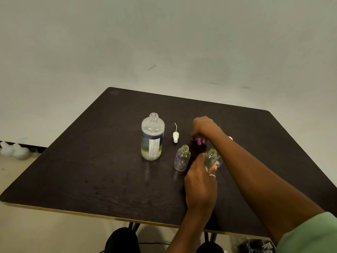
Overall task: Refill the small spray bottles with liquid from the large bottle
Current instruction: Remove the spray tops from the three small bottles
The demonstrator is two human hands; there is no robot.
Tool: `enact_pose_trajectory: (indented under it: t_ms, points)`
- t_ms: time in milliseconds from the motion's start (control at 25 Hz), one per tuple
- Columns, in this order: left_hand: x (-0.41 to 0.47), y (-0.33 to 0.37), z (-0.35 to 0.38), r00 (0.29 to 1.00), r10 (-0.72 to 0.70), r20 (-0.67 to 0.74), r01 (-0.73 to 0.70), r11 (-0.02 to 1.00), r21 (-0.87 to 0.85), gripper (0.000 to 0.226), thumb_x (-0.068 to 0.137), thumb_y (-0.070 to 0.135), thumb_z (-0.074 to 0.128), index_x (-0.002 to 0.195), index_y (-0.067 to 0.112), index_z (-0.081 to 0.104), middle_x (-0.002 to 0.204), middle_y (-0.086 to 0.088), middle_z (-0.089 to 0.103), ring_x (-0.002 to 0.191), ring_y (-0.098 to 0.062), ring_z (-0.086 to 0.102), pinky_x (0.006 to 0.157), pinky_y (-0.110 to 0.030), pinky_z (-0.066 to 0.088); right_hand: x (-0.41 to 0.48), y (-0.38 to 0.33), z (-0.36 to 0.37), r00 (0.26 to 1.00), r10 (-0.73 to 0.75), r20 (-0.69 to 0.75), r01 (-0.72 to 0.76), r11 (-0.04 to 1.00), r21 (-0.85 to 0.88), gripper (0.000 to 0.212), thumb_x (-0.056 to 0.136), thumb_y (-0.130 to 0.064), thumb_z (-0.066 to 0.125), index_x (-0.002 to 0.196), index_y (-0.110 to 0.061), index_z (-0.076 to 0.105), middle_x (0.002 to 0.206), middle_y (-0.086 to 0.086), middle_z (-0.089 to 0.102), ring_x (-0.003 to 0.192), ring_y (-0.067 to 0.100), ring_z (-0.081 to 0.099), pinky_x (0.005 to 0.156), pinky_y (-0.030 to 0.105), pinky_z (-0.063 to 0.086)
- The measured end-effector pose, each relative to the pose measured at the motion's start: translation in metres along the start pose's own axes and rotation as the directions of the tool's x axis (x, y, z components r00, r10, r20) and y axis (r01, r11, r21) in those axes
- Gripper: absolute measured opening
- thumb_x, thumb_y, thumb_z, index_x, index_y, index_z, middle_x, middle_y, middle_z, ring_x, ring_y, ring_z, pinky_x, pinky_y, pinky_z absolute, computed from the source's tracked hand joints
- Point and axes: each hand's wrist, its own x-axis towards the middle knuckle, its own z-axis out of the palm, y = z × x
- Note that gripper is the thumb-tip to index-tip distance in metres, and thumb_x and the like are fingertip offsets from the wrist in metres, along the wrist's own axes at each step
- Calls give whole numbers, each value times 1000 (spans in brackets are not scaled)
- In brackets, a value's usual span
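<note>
The large clear bottle [152, 137] stands uncapped and upright on the dark table [109, 170], about half full of pale liquid. To its right lies a white spray top [175, 135] with its tube pointing away. A small uncapped bottle with purple bits inside [181, 158] stands in front of that. My left hand [200, 181] grips a second small uncapped bottle [211, 157] just to the right. My right hand [203, 129] reaches behind both small bottles with its fingers closed on a purple spray top [198, 141] at the table surface.
A pinkish object [230, 138] peeks out behind my right forearm. White shapes [14, 149] sit on the floor at the far left. A black basket-like item [259, 246] lies under the table's near right edge. My knees show below the near edge.
</note>
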Motion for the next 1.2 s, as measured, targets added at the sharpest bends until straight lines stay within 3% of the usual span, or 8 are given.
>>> enact_pose_trajectory:
  t_ms: [240, 560, 720, 880, 960, 1080, 1200]
  points:
    - [0, 0, -1, 1000, 7, 7, -7, 1000, 12, 49, 93, 26, 64, 139, 26, 48, 131, 7, 61, 119, -7, 58, 96, -25, 51, 1, 2, 2, 999, -30, -22, 30, 1000, 10, 15, 83, -19, 69, 75, -8, 62, 76, 8, 67, 77, 22, 70, 80, 36, 59]
    - [0, 1, -1, 1000, 8, 5, -8, 1000, -1, 49, 93, 26, 64, 140, 25, 48, 133, 7, 60, 121, -7, 57, 98, -24, 50, 0, 3, 2, 999, -31, -39, 31, 999, 17, 22, 85, -25, 68, 73, -11, 57, 77, 8, 63, 71, 20, 66, 73, 32, 59]
    - [0, 1, -1, 1000, 5, -4, -5, 1000, -19, 47, 92, 23, 66, 137, 24, 51, 127, 7, 64, 116, -7, 60, 93, -18, 49, -11, 1, -16, 988, -24, -149, 18, 999, -39, 26, 85, -34, 66, 76, -11, 58, 77, 5, 60, 67, 19, 60, 61, 31, 49]
    - [-1, 5, -3, 1000, 0, -11, -1, 998, -56, 44, 88, 20, 70, 129, 27, 58, 115, 8, 69, 102, -4, 64, 85, -15, 49, -50, 16, -55, 949, -52, -311, 25, 995, -92, 29, 86, -37, 65, 71, -16, 51, 78, 4, 58, 76, 22, 59, 65, 33, 46]
    - [-1, 6, -5, 1000, 1, -20, -3, 998, -64, 44, 86, 18, 72, 126, 28, 60, 112, 8, 70, 99, -3, 64, 82, -11, 45, -74, 32, -67, 936, -100, -338, 53, 988, -143, 28, 86, -44, 63, 79, -17, 60, 86, 3, 62, 84, 23, 61, 70, 35, 48]
    - [-1, 6, -6, 1000, 13, -24, -14, 998, -54, 44, 84, 17, 74, 126, 25, 61, 111, 8, 70, 97, -1, 62, 81, -9, 43, -106, 62, -69, 965, -214, -153, 197, 973, -121, 29, 87, -41, 65, 107, -20, 69, 107, 0, 68, 97, 20, 61, 85, 37, 51]
    - [-1, 7, -7, 1000, 9, -5, -9, 998, -64, 47, 84, 15, 73, 129, 22, 59, 112, 6, 69, 97, -1, 61, 82, -13, 47, -123, 82, -52, 959, -282, 4, 280, 949, -147, 48, 85, -25, 71, 131, -21, 58, 124, 1, 62, 109, 22, 59, 93, 36, 48]
